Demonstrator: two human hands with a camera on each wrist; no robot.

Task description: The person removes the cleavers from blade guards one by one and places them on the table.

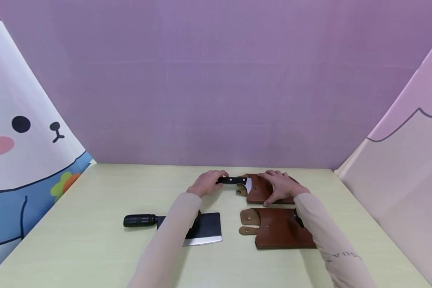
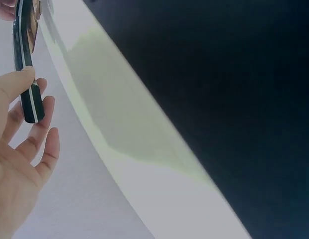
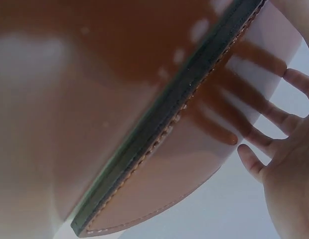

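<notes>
A kitchen knife with a riveted black handle (image 1: 234,180) lies at the back, most of its blade inside the farther brown leather sheath (image 1: 253,197). My left hand (image 1: 207,184) pinches the handle's end between thumb and fingers, as the left wrist view shows on the knife handle (image 2: 32,105). Spread over the top of that sheath is my right hand (image 1: 281,186). In the right wrist view its straight fingertips touch glossy leather (image 3: 159,194) with a stitched edge.
A cleaver (image 1: 210,226) with a black ribbed handle lies under my left forearm, its pale edge toward me. A second brown sheath (image 1: 279,236), straps to the left, lies nearer me, partly under my right forearm. A purple backdrop (image 1: 216,88) rises behind the table.
</notes>
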